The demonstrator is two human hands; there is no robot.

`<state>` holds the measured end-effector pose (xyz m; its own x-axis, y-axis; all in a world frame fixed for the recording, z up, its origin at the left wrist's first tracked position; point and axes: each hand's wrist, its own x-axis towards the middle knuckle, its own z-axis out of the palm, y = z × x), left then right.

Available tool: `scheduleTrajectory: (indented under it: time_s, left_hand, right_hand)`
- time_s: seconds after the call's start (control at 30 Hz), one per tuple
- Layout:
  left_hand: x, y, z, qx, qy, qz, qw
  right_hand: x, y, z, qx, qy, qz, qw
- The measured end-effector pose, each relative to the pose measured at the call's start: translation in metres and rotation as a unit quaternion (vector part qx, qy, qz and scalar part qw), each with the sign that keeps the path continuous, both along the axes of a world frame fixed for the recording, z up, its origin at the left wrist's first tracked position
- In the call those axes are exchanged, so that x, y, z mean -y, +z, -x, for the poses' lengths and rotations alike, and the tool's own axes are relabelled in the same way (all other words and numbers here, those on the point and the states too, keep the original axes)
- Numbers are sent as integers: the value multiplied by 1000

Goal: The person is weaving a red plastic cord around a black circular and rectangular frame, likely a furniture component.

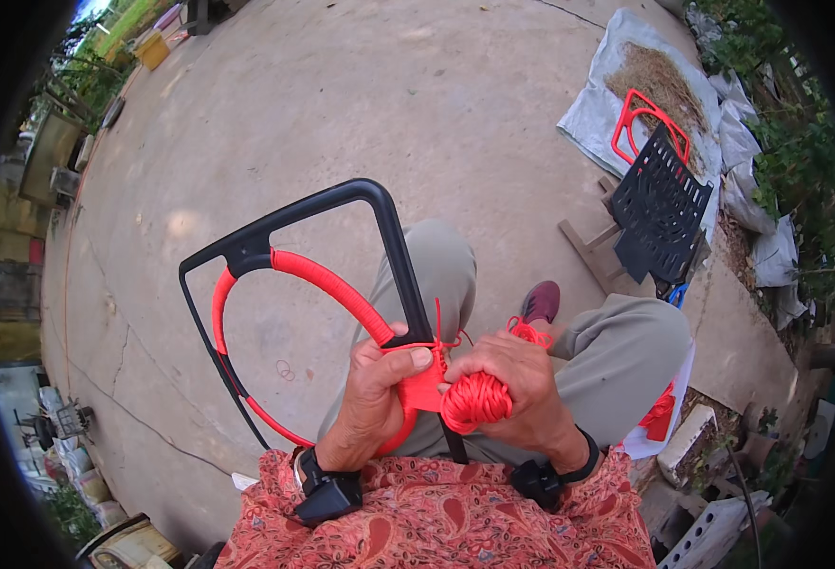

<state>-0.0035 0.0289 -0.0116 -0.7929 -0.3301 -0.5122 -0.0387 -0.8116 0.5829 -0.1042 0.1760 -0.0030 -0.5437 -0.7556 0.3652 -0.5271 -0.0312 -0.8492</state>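
Note:
A black chair-back-like frame (pixel 387 242) with a ring inside it leans across my lap. Red cord wrapping (pixel 327 282) covers most of the ring in tight turns, and bare black shows at the ring's left side. My left hand (pixel 370 394) is closed around the wrapped part near the frame's right bar, its thumb pressed on the red turns. Close beside it, my right hand (pixel 515 379) grips a bundle of red cord (pixel 475 403). Loose cord ends and small loops stick up between the hands and over the right fingers.
To the right, a black slatted panel (pixel 664 204) rests on a wooden stand (pixel 598 251). Behind it a red frame (pixel 629 123) lies on a pale sheet (pixel 588 104) with dry plant matter. A yellow container (pixel 151 50) stands far left. A thin cable (pixel 147 427) crosses the concrete floor.

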Motion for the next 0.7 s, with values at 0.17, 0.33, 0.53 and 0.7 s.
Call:
scheduleTrajectory:
  time_s: [0.17, 0.33, 0.53, 0.7]
  left_hand:
    - [2, 1, 0, 0, 1, 5, 1000]
    - [1, 5, 4, 0, -41, 28, 999]
    - [0, 6, 2, -2, -49, 41, 998]
    - [-1, 1, -1, 7, -42, 49, 998]
  right_hand:
    - [4, 0, -1, 35, 9, 26, 999]
    - [2, 2, 0, 28, 15, 32, 999]
    - [4, 4, -3, -8, 14, 26, 1000]
    - [3, 2, -9, -68, -1, 10, 998]
